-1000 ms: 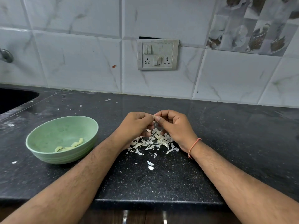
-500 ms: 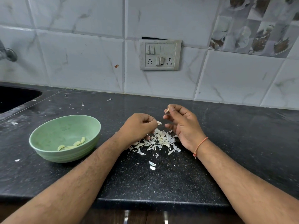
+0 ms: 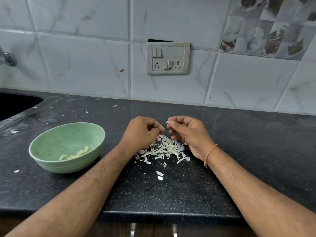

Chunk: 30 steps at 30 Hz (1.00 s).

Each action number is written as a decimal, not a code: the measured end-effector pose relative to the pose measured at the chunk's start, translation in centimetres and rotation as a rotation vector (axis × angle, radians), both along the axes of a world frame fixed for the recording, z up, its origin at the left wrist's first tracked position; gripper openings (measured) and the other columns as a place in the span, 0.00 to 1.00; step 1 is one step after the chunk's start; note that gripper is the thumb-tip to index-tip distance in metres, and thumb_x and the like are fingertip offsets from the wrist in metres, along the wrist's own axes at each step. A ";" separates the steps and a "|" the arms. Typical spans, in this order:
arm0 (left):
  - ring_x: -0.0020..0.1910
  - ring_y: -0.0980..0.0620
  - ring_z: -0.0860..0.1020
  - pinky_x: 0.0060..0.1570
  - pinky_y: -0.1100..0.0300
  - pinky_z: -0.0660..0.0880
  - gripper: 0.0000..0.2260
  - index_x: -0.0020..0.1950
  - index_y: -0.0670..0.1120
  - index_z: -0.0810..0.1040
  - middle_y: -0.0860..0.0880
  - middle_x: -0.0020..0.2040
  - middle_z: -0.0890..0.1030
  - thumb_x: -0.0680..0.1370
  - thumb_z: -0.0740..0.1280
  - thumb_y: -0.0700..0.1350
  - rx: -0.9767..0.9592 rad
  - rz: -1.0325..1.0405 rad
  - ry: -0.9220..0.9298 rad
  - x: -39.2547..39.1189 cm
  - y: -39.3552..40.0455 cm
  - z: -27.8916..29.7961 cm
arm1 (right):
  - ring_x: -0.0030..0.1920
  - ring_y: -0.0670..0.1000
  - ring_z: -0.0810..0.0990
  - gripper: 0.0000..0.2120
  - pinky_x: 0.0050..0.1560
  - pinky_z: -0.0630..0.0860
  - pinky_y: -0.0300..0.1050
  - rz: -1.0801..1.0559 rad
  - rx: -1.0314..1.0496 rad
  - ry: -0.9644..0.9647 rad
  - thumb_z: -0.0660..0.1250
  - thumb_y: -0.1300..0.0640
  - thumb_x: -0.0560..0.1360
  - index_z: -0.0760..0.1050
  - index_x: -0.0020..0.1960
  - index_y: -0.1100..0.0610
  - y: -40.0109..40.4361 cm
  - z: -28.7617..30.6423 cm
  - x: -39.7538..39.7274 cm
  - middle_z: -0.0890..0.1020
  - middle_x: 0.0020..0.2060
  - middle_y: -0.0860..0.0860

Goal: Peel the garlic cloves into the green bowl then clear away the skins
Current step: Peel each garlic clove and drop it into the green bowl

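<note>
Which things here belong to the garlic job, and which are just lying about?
Job: green bowl, peeled cloves in it, garlic clove pinched by right hand, left hand, skin pile.
Lying about: switch panel, sink, tap.

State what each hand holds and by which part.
Right hand pinches a small pale garlic clove by one end at its fingertips; left hand is curled, contents hidden.

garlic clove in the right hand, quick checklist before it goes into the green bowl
1. Garlic clove pinched in right hand: ok.
2. Clove fully peeled: cannot tell, mostly hidden by fingers.
3. Green bowl upright, within reach to the left: ok.
4. Room in the bowl, only a few peeled cloves inside: ok.
5. Left hand free of skin: cannot tell, fingers curled.
6. Skins cleared: not ok, piled on counter.
</note>
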State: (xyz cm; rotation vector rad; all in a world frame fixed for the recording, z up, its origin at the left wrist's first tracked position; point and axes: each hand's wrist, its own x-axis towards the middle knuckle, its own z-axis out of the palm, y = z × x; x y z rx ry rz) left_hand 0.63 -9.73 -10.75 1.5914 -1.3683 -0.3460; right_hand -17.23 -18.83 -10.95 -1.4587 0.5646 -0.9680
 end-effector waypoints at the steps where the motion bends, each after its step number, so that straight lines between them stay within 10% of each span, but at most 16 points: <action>1: 0.31 0.64 0.78 0.35 0.70 0.74 0.09 0.47 0.55 0.88 0.62 0.36 0.85 0.77 0.72 0.41 -0.036 -0.001 0.004 0.0 0.0 -0.1 | 0.43 0.51 0.85 0.07 0.41 0.83 0.43 -0.005 0.000 0.004 0.75 0.63 0.79 0.85 0.56 0.62 0.0 0.0 0.0 0.88 0.46 0.58; 12: 0.38 0.64 0.83 0.40 0.70 0.77 0.06 0.54 0.56 0.90 0.61 0.41 0.87 0.79 0.77 0.49 -0.208 -0.029 0.019 -0.3 0.3 -0.1 | 0.45 0.56 0.84 0.12 0.50 0.82 0.52 0.021 -0.101 0.041 0.80 0.64 0.73 0.87 0.55 0.62 0.0 0.1 -0.2 0.86 0.50 0.67; 20: 0.35 0.43 0.85 0.40 0.48 0.85 0.05 0.54 0.57 0.90 0.51 0.37 0.87 0.79 0.76 0.50 -0.170 -0.074 0.118 -0.2 0.3 -0.1 | 0.40 0.49 0.85 0.07 0.44 0.84 0.43 -0.107 -0.305 0.062 0.78 0.62 0.76 0.88 0.54 0.60 0.1 0.0 -0.2 0.89 0.43 0.56; 30: 0.35 0.48 0.84 0.38 0.56 0.83 0.01 0.48 0.50 0.89 0.44 0.39 0.87 0.79 0.77 0.45 -0.140 -0.101 0.251 -0.1 0.2 -0.1 | 0.39 0.47 0.86 0.06 0.46 0.84 0.48 -0.228 -0.464 0.126 0.80 0.58 0.75 0.89 0.52 0.55 -0.6 -0.3 -0.3 0.89 0.41 0.48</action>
